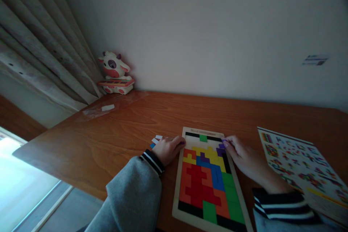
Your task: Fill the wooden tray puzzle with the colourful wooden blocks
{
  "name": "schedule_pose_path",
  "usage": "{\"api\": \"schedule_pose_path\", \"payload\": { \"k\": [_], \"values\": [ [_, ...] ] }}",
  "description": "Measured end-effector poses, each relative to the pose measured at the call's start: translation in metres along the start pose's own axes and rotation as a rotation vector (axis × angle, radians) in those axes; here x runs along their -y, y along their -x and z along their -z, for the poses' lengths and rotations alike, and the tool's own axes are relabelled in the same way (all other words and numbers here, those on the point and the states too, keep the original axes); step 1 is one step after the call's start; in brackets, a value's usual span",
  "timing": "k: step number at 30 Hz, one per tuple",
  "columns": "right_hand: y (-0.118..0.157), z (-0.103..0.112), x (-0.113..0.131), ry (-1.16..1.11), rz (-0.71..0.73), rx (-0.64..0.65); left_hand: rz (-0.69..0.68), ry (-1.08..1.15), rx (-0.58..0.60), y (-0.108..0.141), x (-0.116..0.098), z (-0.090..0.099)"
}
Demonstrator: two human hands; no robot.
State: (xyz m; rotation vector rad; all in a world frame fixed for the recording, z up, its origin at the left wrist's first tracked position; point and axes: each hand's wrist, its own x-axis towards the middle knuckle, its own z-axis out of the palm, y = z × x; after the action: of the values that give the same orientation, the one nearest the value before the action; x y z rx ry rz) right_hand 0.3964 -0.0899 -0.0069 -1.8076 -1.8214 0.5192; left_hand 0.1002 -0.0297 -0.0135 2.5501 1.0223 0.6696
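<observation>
Slantwise, right hand (240, 152) at purple block (223, 140).

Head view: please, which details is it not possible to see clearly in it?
All in the head view:
- Left hand: its curled fingers hide whether it holds a piece.
- White and blue bits: partly covered by that hand.
- Puzzle board: title blurred, near edge partly cut off by the bottom edge.
- Printed sheet: small print unreadable, part behind the right sleeve.
- Wall label: too small to read.
</observation>
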Motion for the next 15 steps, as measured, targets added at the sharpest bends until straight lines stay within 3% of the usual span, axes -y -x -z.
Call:
{"api": "schedule_pose_path", "payload": {
  "k": [9,13,15],
  "values": [
    [0.009,0.009,-0.002,-0.030,0.027,0.045,-0.103,-0.103,-0.074,0.008,-0.005,0.003],
    [0.008,0.013,0.000,-0.039,0.031,0.007,0.003,-0.014,-0.150,0.006,-0.007,0.007],
    [0.007,0.015,0.003,-0.046,0.034,-0.033,0.077,0.107,-0.249,0.003,-0.003,0.013]
  ]
}}
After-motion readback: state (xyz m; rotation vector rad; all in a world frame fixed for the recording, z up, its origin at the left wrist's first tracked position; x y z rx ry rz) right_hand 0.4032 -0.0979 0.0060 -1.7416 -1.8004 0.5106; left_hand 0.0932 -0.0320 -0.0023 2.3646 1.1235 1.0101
